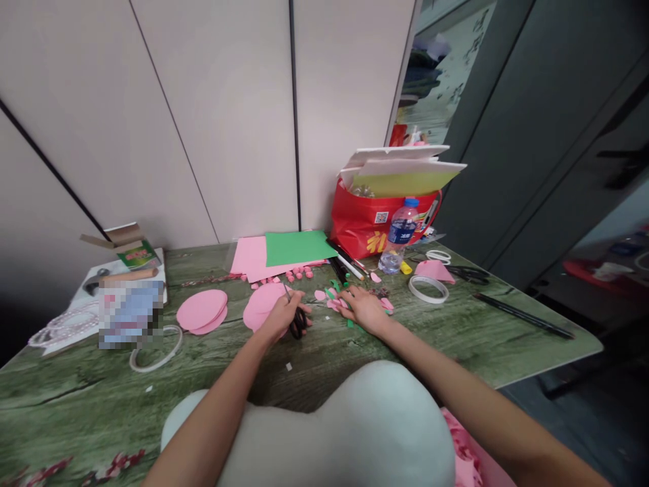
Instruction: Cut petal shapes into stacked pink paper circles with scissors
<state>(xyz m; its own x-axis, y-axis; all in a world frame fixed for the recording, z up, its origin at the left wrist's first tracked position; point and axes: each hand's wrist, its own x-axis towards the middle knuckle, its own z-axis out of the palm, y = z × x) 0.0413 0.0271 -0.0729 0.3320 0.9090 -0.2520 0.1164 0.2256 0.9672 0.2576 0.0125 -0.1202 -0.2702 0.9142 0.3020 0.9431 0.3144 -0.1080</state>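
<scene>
Black-handled scissors (pixel 298 325) are held in my left hand (pixel 284 315), blades pointing away over pink paper circles (pixel 257 306). My right hand (pixel 366 310) lies with its fingers spread on a small heap of pink and green paper scraps (pixel 334 297), palm down. Another stack of pink circles (pixel 201 310) rests left of the scissors. Behind the hands, a green sheet (pixel 299 248) overlaps pink sheets (pixel 249 255), and small pink pieces (pixel 299 272) sit along their front edge.
A red bag (pixel 352 216) with boards and a water bottle (pixel 400 237) stand at the back right. Tape rolls (pixel 428 289) (pixel 156 349), a black pencil (pixel 524 316) and another pair of scissors (pixel 469 274) lie on the table (pixel 481 345). An open box (pixel 136 253) is at left.
</scene>
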